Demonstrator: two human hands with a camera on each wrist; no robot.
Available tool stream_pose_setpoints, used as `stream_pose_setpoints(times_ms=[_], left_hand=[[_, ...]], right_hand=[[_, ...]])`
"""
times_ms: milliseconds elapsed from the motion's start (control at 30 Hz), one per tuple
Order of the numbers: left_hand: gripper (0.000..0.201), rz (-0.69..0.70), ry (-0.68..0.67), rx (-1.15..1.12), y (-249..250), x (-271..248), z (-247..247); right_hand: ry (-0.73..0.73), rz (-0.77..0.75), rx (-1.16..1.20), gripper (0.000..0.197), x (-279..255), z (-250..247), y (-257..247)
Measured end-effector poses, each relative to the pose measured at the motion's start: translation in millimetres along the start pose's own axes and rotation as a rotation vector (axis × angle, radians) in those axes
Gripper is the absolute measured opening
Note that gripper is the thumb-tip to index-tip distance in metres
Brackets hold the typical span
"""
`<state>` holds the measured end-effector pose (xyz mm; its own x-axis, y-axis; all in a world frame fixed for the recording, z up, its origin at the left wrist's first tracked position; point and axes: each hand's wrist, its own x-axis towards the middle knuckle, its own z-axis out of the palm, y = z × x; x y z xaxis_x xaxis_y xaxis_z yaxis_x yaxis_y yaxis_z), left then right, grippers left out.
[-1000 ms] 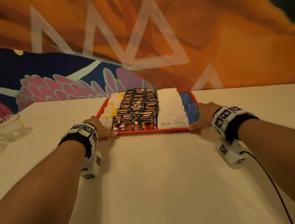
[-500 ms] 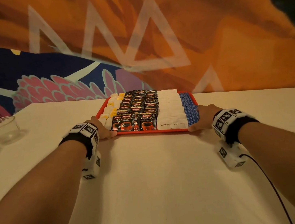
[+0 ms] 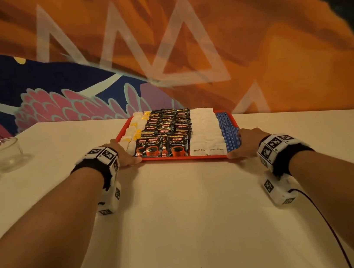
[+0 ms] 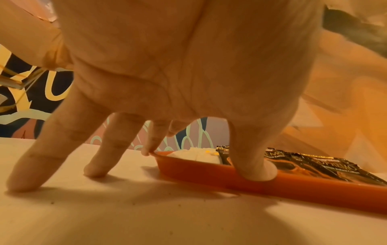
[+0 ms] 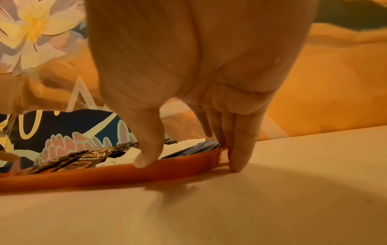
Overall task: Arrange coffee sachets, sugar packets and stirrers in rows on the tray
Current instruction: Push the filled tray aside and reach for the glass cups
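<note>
Little has moved since the earlier frames: both hands stay at the near corners of the red tray (image 3: 184,157), and only the view has tipped slightly, sliding the glass cups (image 3: 1,152) nearer the left edge.

On the white tabletop (image 3: 182,212) the tray sits between the two hands, filled in rows running away from the person. From left to right lie white and yellow packets (image 3: 133,129), black coffee sachets (image 3: 166,133), white sugar packets (image 3: 206,129) and blue stirrers (image 3: 229,130).

At the near left corner, the left hand (image 3: 124,154) has its fingers spread and fairly straight. In the left wrist view its thumb (image 4: 254,167) presses on the near rim, one fingertip touches the tray's corner, and two more fingers (image 4: 33,167) rest on the tabletop beside it.

Against the near right corner, the right hand (image 3: 246,143) has its thumb (image 5: 146,159) on the near rim and its straight fingers (image 5: 238,155) held together, touching the tray's right end with tips down on the tabletop.
</note>
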<state>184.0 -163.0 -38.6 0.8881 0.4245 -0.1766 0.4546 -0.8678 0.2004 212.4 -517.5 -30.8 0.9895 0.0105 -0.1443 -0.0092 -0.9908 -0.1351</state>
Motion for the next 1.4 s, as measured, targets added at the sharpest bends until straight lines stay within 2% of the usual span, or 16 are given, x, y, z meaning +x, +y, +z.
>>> stream_pose_setpoints(times_ms=[167, 233, 333, 433, 533, 667, 833, 967, 1000, 1067, 1133, 1233, 1333, 1400], left_hand=[[0.119, 0.008, -0.008, -0.057, -5.3, -1.3, 2.2], [0.119, 0.009, -0.022, -0.129, -7.9, -7.2, -2.8], [0.103, 0.038, 0.023, -0.210, -18.5, -23.1, -20.2], [0.080, 0.108, 0.127, -0.235, -42.7, -39.7, -36.7], [0.062, 0.117, 0.222, -0.297, -84.4, -50.1, -51.9], [0.049, 0.024, 0.315, -0.391, -155.3, -60.5, -71.7], [0.042, -0.186, 0.485, -0.485, -256.3, -65.8, -92.5], [0.016, -0.339, 0.539, -0.600, -318.2, -49.3, -97.6], [0.022, -0.358, 0.525, -0.649, -330.8, -39.9, -96.0], [0.049, -0.373, 0.480, -0.739, -350.4, -21.8, -91.7], [0.064, -0.372, 0.424, -0.789, -362.9, -3.9, -87.1], [0.071, -0.373, 0.377, -0.825, -365.5, 8.0, -83.0], [0.061, -0.314, 0.369, -0.821, -362.2, 9.5, -79.9], [0.067, -0.276, 0.380, -0.806, -362.0, 11.1, -77.5]], right_hand=[[-0.048, -0.012, 0.009, 0.105, -3.9, 1.8, 1.4], [0.010, -0.025, 0.002, 0.104, -9.0, -2.1, -6.9], [0.180, -0.124, 0.067, 0.081, -19.1, -14.2, -39.4], [0.215, -0.254, 0.245, 0.057, -37.7, -27.4, -95.6], [0.125, -0.402, 0.405, 0.041, -52.0, -28.6, -167.4], [-0.081, -0.512, 0.662, 0.032, -61.0, -10.0, -262.9], [-0.287, -0.602, 0.796, 0.038, -66.3, 14.3, -364.9], [-0.392, -0.588, 0.831, 0.039, -58.4, 27.3, -424.2], [-0.415, -0.578, 0.840, 0.037, -53.7, 31.1, -436.9], [-0.453, -0.552, 0.855, 0.034, -43.2, 38.8, -460.3], [-0.476, -0.517, 0.882, 0.031, -31.7, 44.8, -478.3], [-0.486, -0.474, 0.912, 0.029, -17.1, 52.5, -498.6], [-0.503, -0.451, 0.927, 0.035, -8.3, 57.8, -515.5], [-0.538, -0.449, 0.951, 0.033, -5.6, 59.5, -526.0]])
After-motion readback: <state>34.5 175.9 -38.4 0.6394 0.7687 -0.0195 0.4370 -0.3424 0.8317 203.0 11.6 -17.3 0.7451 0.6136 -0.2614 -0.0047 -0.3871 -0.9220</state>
